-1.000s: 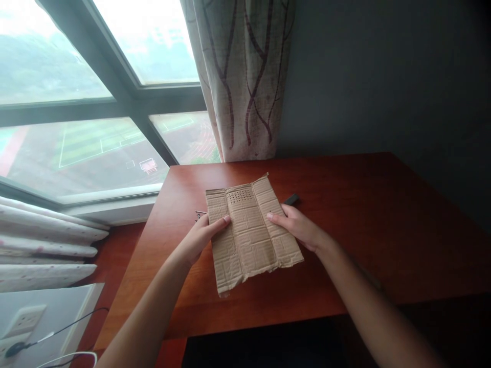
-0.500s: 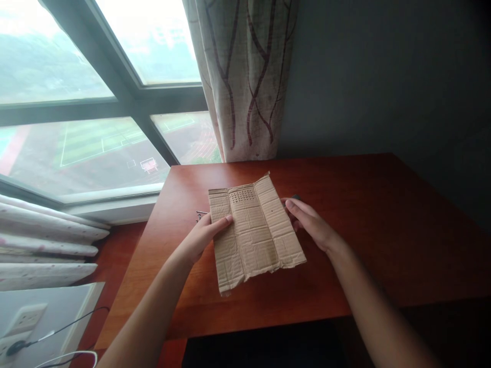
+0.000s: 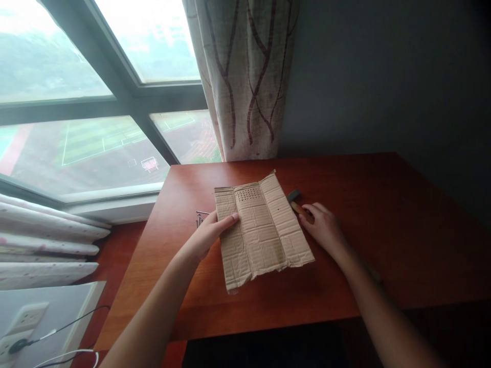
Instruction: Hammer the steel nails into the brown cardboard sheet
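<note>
A creased piece of brown cardboard point(image 3: 264, 230) is held tilted over the table, with a grid of small holes near its far edge. My left hand point(image 3: 209, 232) grips its left side, thumb on top and fingers hidden underneath. To the right of the cardboard lies a hammer point(image 3: 294, 195) with a dark head and a wooden handle, partly covered by the sheet. My right hand point(image 3: 324, 225) has its fingers closed around that handle. Several nails point(image 3: 199, 219) lie on the table just left of the cardboard, partly hidden by my left hand.
The reddish-brown wooden table point(image 3: 368, 204) stands against a grey wall. A window point(image 3: 95, 138) and a patterned curtain point(image 3: 249, 76) are behind it on the left. A wall socket point(image 3: 28, 317) with a plug and cables is at the lower left.
My right hand has moved from the cardboard's right edge and closed on the hammer's handle, which now shows. My left hand has shifted the cardboard slightly to the right.
</note>
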{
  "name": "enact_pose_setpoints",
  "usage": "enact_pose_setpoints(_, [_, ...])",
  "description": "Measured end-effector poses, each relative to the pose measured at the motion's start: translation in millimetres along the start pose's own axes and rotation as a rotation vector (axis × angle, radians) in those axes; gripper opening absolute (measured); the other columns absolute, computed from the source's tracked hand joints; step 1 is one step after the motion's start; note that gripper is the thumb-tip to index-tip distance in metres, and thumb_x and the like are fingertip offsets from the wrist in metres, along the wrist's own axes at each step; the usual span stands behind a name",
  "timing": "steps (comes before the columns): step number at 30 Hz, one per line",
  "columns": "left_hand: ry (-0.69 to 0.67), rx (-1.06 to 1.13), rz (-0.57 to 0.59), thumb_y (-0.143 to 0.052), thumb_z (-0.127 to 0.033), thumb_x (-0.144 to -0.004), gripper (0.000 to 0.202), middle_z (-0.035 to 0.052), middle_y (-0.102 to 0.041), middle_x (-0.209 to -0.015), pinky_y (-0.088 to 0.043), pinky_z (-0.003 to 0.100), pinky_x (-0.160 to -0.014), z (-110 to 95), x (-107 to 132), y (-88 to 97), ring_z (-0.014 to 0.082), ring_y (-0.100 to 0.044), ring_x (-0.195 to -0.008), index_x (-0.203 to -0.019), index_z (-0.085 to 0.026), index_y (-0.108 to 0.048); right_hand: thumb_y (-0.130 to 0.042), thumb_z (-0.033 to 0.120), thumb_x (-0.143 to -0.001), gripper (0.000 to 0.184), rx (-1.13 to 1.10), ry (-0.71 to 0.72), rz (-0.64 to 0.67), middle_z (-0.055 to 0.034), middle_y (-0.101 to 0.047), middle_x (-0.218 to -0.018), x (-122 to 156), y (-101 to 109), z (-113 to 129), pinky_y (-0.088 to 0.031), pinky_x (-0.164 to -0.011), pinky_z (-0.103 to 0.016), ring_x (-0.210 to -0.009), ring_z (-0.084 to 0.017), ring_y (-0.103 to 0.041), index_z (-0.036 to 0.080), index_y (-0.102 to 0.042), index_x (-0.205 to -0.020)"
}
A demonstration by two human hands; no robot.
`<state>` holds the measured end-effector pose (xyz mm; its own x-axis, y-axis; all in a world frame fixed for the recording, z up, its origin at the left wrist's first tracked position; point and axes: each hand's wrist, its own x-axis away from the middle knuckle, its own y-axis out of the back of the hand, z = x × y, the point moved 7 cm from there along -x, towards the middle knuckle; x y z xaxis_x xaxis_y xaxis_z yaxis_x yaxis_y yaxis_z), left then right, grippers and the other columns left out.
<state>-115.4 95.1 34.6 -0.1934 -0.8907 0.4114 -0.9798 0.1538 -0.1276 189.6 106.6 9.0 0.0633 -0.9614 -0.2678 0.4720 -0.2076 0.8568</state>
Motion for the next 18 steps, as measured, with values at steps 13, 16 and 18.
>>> enact_pose_setpoints(13, [-0.036, 0.016, -0.031, -0.077, -0.056, -0.077, 0.055, 0.0112, -0.074, -0.116, -0.052, 0.034, -0.086, 2, -5, -6.9, 0.032, -0.066, -0.112, -0.114, -0.016, -0.068, -0.05, 0.041, -0.097, 0.036, -0.123, -0.037, -0.103, -0.0168, -0.069, -0.11, -22, 22, 12, -0.05, -0.09, -0.043, -0.102, -0.031, -0.064, 0.016, -0.07, -0.114])
enact_pose_setpoints(16, [-0.093, 0.01, -0.061, -0.072, -0.059, -0.08, 0.055, 0.0081, -0.073, -0.117, -0.052, 0.029, -0.078, -4, 0, -0.3, 0.0281, -0.067, -0.107, -0.119, -0.019, -0.067, -0.05, 0.053, -0.097, 0.042, -0.483, -0.143, -0.011, -0.0112, -0.073, -0.102, -24, 27, 24, -0.053, -0.08, -0.038, -0.09, -0.026, -0.068, 0.019, -0.069, -0.114])
enact_pose_setpoints(18, [-0.126, 0.005, -0.079, -0.071, -0.057, -0.082, 0.053, 0.0071, -0.073, -0.115, -0.05, 0.027, -0.074, -8, 4, 2.5, 0.0245, -0.067, -0.101, -0.119, -0.02, -0.067, -0.052, 0.056, -0.096, 0.045, -0.634, -0.178, 0.078, -0.009, -0.074, -0.1, -26, 25, 36, -0.052, -0.081, -0.037, -0.092, -0.025, -0.068, 0.02, -0.067, -0.117])
